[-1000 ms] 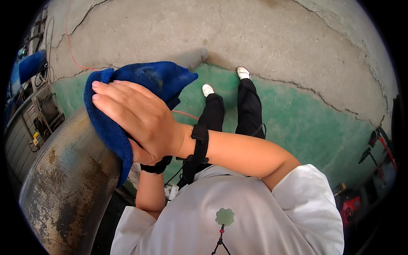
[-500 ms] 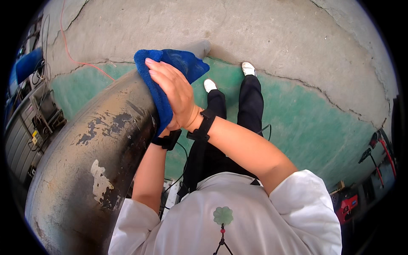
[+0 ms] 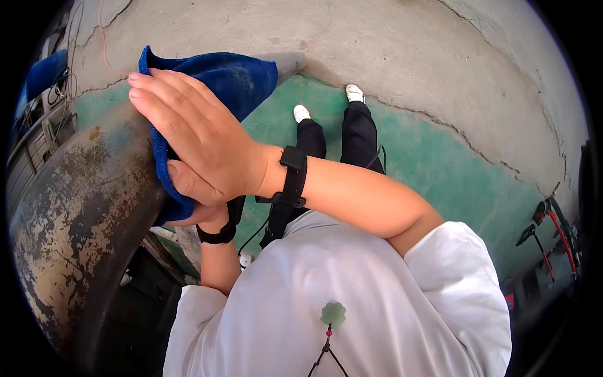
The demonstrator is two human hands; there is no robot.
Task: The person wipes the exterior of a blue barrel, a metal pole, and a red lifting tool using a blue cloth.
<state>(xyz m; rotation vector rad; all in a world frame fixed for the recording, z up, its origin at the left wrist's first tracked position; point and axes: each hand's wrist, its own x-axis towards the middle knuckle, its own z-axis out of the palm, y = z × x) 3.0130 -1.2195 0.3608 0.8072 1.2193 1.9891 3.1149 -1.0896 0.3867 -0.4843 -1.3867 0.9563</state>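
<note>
Right hand: Where the blue cloth (image 3: 232, 78) lapped over the curved pipe (image 3: 88, 201), I had the right hand (image 3: 204, 141) laid on it, seen in the head view from its back.
Right grip: I read it as open, the fingers straight and close together, the thumb set apart, pressing the cloth rather than closing round it.
Left hand: I had the left hand (image 3: 191, 215) below the right one, near the cloth's lower edge, mostly covered.
Left grip: I could not tell how far it was open, or whether it had hold of the cloth.
Cloth: It lay across the pipe's upper right part, one corner standing up past the right fingertips, the far part spreading toward a grey tube end (image 3: 292, 63).
Pipe: Its scuffed, blotchy wall filled the left side of my view, bending down along the left rim.
Wrists: I saw a black strap (image 3: 294, 179) on the right one and a black band (image 3: 217, 235) on the left.
Floor: Green paint (image 3: 440, 182) met bare concrete (image 3: 402, 50) along a cracked edge; two white shoes (image 3: 355, 93) stood near that edge, and red-and-black tools (image 3: 561, 232) were by the floor's right edge.
</note>
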